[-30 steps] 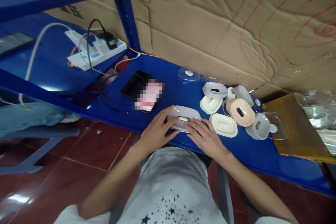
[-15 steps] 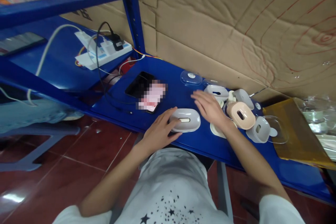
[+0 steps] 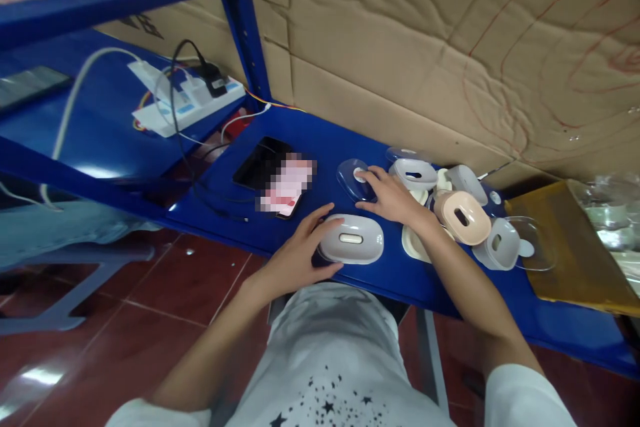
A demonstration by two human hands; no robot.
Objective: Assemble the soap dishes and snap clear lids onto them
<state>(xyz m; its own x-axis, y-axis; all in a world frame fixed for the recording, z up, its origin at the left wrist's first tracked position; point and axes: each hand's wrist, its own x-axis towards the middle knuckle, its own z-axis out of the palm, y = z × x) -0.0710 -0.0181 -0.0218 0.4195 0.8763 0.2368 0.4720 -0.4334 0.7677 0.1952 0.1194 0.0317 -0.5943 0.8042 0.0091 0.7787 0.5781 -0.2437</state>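
My left hand [image 3: 303, 250] wraps round the left end of a pale grey oval container [image 3: 367, 239], which lies on the blue shelf close to its front edge. A slot with a cream-coloured piece in it shows in the middle of the container's top. My right hand [image 3: 393, 197] grips the right side of a clear plastic lid [image 3: 347, 177] with a round white sticker, just behind the container. The lid looks slightly tilted. Right of this hand are a white-grey container [image 3: 413, 165], a peach container [image 3: 475, 213] and another grey container [image 3: 507, 243].
Two phones lie at the left, one black [image 3: 255, 163] and one with a blurred screen [image 3: 290, 207]. A white power strip [image 3: 165, 121] with cables sits on the left shelf. Cardboard [image 3: 370, 80] backs the shelf [image 3: 320, 133]. A brown taped box [image 3: 565, 260] stands right.
My right hand has moved down and left onto the clear lid and drawn it nearer. The left hand's finger has lifted off the container's slot; that hand stays at its left end.
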